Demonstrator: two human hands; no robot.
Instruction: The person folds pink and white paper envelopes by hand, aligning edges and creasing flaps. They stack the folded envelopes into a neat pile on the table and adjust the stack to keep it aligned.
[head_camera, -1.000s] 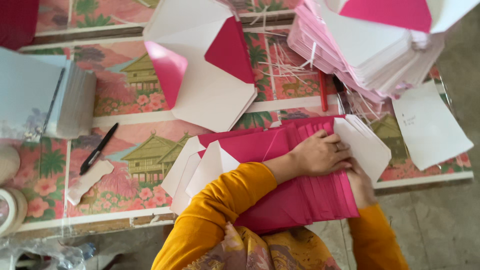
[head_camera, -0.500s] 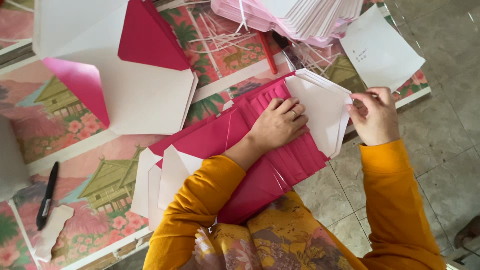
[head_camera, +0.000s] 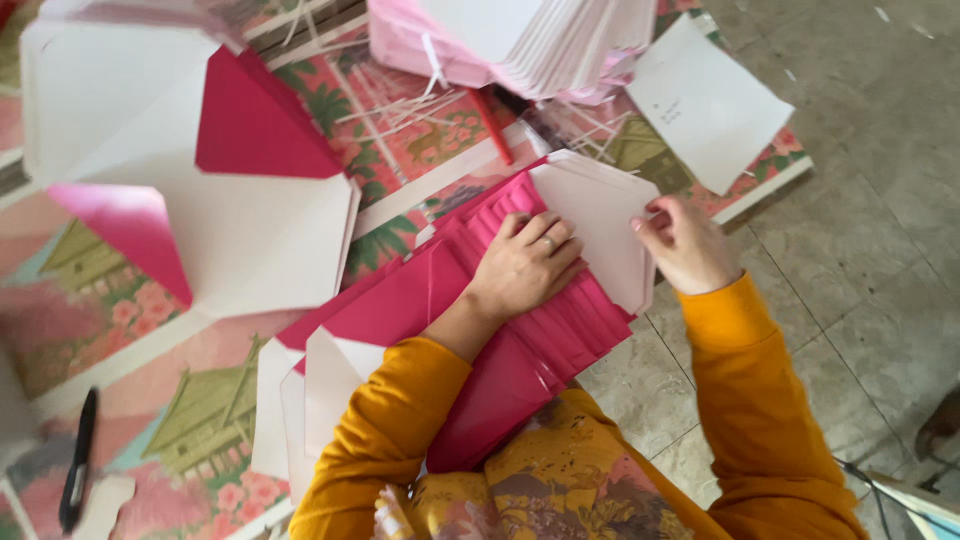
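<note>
While your left hand (head_camera: 525, 265) lies flat, fingers spread and grasping nothing, on the fanned row of pink envelopes (head_camera: 500, 330), your right hand (head_camera: 685, 245) pinches the edge of the white flap (head_camera: 590, 225) at the far end of that row. Right fingers look clenched on that flap edge; thumb side is hidden, so call it a pinch, not confirmed.

Where the work sits: the row runs diagonally from your lap up onto the patterned mat (head_camera: 150, 400), partly over the tiled floor (head_camera: 880, 300).

Judged done:
- Row is overlapped evenly, pink bodies showing.
- Big stack of finished-looking envelopes (head_camera: 520, 40) at the top.
- Open envelopes with pink lining (head_camera: 210, 200) spread top left.

Judged left:
- White flaps (head_camera: 310, 390) at the near end of the row stand open.
- Only the far-end flap is in hand, so most of the row looks unworked.

Nearby: thin strips of backing paper (head_camera: 400, 105) by a red pen (head_camera: 490, 125), loose white sheet (head_camera: 705, 100) to the right, black marker (head_camera: 78, 470) bottom left.

Rough call: mid-batch, this row early.
</note>
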